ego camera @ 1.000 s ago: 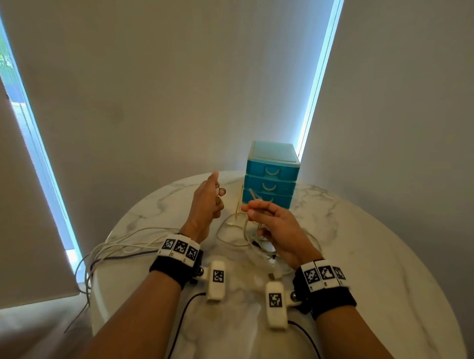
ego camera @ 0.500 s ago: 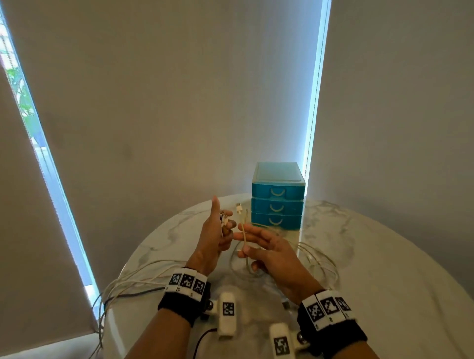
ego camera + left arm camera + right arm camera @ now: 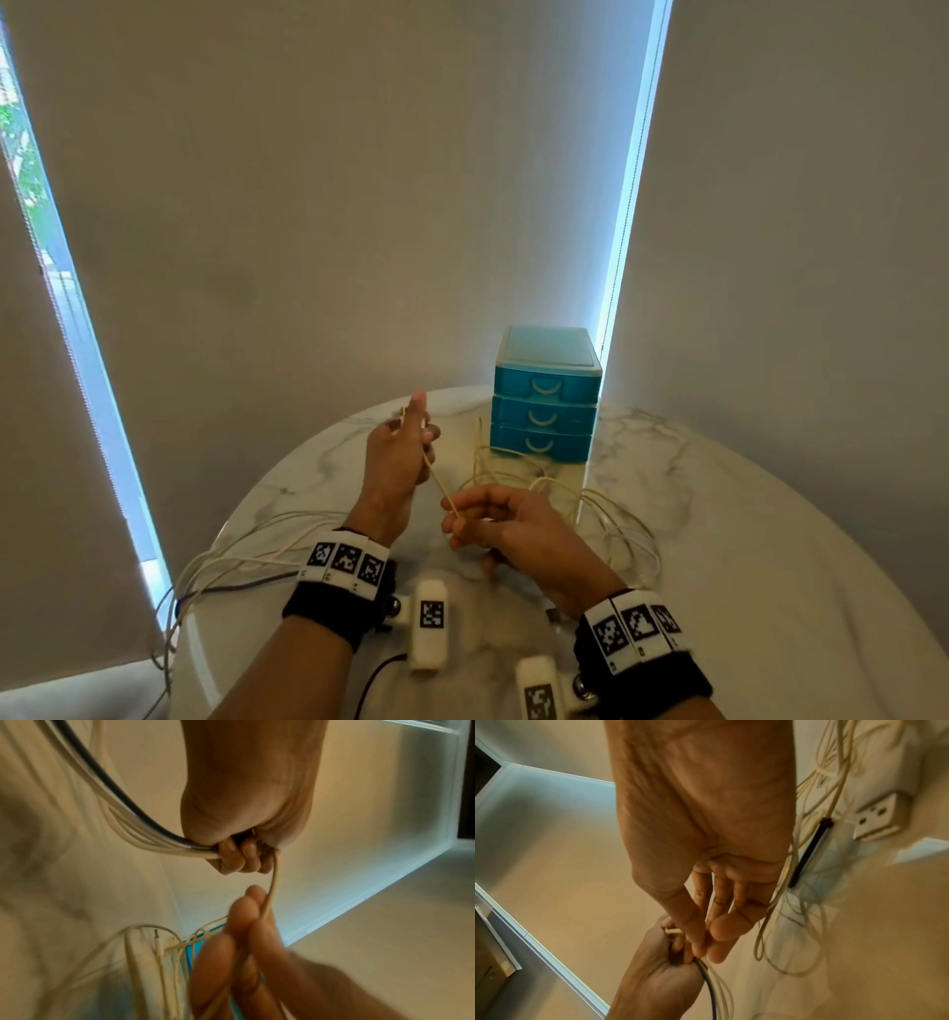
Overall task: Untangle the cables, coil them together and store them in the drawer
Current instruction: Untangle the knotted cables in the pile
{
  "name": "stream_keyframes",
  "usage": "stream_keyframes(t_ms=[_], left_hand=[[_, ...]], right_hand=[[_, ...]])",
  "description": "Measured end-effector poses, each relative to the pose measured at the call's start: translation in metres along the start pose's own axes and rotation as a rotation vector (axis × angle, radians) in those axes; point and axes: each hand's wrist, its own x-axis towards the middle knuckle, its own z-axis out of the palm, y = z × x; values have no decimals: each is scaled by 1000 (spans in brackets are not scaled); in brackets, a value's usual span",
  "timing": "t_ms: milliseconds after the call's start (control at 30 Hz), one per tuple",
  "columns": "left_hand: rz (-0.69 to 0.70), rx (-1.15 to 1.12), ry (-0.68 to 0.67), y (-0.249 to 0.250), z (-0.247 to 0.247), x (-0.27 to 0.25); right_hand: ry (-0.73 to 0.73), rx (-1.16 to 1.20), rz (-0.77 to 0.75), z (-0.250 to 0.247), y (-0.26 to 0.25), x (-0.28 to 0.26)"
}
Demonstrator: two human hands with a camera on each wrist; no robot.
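Observation:
My left hand (image 3: 415, 438) is raised over the round marble table (image 3: 770, 591). In the left wrist view it (image 3: 239, 856) grips a bundle of white cables with one dark cable (image 3: 123, 815); the bundle (image 3: 241, 557) trails off the table's left edge. A thin cream cable (image 3: 435, 478) runs taut from that fist down to my right hand (image 3: 454, 519), which pinches it between thumb and fingers (image 3: 257, 912). More cream cable lies in loose loops (image 3: 611, 519) by my right hand. The teal drawer unit (image 3: 544, 398) stands at the back with all three drawers closed.
A white plug block (image 3: 877, 815) and a black strip (image 3: 808, 852) lie among the loose loops in the right wrist view. Grey blinds hang close behind the table, with bright window strips (image 3: 624, 205) between them. Bare marble shows at the right.
My right hand has closed from spread fingers to a pinch and drawn back toward me, stretching the thin cable straight. The left hand keeps its hold on the bundle.

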Motion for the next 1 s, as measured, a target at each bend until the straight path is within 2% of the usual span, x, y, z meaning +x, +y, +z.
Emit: stream_keyframes(t_ms=[133,300,400,467,567,700,900,1000], left_hand=[[-35,-225,57,2,-11,6],[-35,-321,95,3,-16,9],[-52,-423,81,4,-20,12],[-63,-538,45,5,-26,16],[-63,-649,21,5,-32,19],[-64,-664,-10,6,-31,16],[-42,-680,8,9,-32,15],[-24,-666,-65,12,-33,10]], right_hand=[[9,-176,-32,-18,-6,0],[234,-351,-89,-53,-5,3],[358,-564,-49,-61,6,3],[386,-607,-12,-66,16,7],[367,-609,68,-67,24,13],[217,-691,101,-60,25,11],[224,-663,161,-54,25,9],[165,-741,148,-49,25,8]])
